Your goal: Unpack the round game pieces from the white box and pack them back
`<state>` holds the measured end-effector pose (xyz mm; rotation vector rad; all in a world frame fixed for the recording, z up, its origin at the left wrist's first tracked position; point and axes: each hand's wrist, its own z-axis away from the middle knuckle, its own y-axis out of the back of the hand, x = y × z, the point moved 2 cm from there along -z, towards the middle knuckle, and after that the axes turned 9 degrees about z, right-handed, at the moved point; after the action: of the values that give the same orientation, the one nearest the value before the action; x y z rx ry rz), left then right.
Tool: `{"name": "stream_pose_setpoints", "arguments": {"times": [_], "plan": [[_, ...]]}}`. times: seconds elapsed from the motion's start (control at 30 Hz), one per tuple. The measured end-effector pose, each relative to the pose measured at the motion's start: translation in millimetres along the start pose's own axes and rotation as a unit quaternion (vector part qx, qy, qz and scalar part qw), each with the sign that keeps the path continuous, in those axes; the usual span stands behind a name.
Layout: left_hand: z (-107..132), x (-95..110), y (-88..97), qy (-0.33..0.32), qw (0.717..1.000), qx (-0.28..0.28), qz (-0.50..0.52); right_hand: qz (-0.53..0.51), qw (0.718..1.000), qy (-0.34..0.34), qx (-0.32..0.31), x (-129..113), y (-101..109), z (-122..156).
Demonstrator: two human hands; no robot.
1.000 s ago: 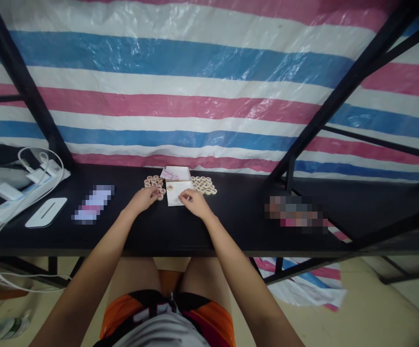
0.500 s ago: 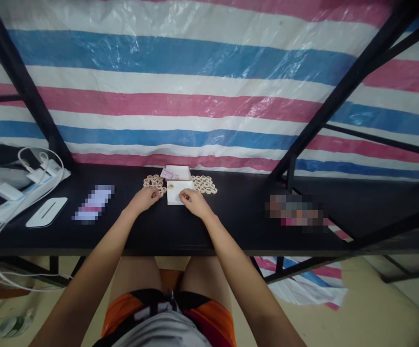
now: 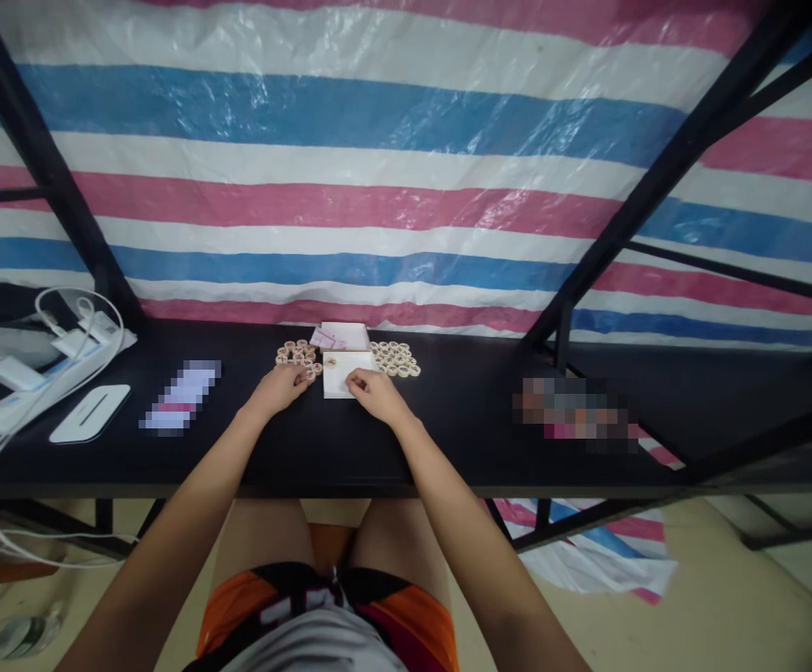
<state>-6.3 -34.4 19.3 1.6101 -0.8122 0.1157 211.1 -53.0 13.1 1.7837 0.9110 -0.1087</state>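
Note:
My left hand (image 3: 283, 387) rests at the near edge of a cluster of round wooden chess pieces with red marks (image 3: 297, 351). Its fingers are curled together beside the nearest pieces, and what they hold, if anything, is hidden. A shallow white box (image 3: 337, 385) lies open in the middle, with one round piece (image 3: 331, 362) in its far left corner. Over the box's right part is my right hand (image 3: 376, 392), thumb and fingers pinched; any small thing between them is not discernible. Right of the box, pale round pieces with dark marks (image 3: 397, 358) lie close together.
Behind the box sits a white lid or tray (image 3: 354, 334) with a pinkish paper (image 3: 327, 338). On the black table (image 3: 462, 439) lie a blurred-out phone-like shape (image 3: 182, 396), a white device (image 3: 91, 413) and a power strip with cables (image 3: 49, 381). Black posts (image 3: 612, 243) frame the striped sheet.
The right hand has shifted very slightly left over the box. The left hand stays by the red-marked pieces, and the view has tilted a touch.

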Motion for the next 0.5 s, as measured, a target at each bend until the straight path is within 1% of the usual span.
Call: {"name": "stream_pose_setpoints", "arguments": {"times": [0.1, 0.2, 0.27, 0.33, 0.37, 0.4, 0.43, 0.47, 0.5], "plan": [[-0.6, 4.9, 2.2, 0.002, 1.0, -0.015, -0.007, 0.007, 1.0, 0.008, 0.001, -1.8, 0.1, -0.3], [5.1, 19.6, 12.1, 0.007, 1.0, -0.013, -0.022, 0.021, 1.0, 0.008, 0.014, -3.9, 1.1, -0.8], [20.1, 38.3, 20.1, -0.029, 0.999, 0.028, -0.027, 0.025, 1.0, 0.008, 0.017, -4.1, 1.5, -1.4], [47.9, 60.6, 20.3, -0.079, 0.994, 0.07, -0.017, 0.026, 1.0, 0.011, 0.013, -3.4, 1.2, -2.2], [66.0, 71.6, 15.2, -0.117, 0.99, 0.082, -0.01, 0.027, 1.0, 0.012, 0.012, -2.8, 1.0, -2.5], [85.5, 81.4, 5.9, -0.162, 0.983, 0.081, -0.005, 0.027, 0.999, 0.012, 0.013, -2.2, 0.9, -2.8], [105.2, 89.2, -7.8, -0.218, 0.975, 0.052, 0.0, 0.028, 0.999, 0.011, 0.015, -1.8, 0.8, -2.8], [123.8, 94.0, -24.8, -0.271, 0.962, 0.004, 0.003, 0.028, 0.999, 0.009, 0.016, -1.6, 0.7, -2.8], [139.3, 94.5, -43.3, -0.299, 0.953, -0.047, 0.0, 0.027, 0.999, 0.008, 0.017, -1.7, 0.6, -2.6]]}}
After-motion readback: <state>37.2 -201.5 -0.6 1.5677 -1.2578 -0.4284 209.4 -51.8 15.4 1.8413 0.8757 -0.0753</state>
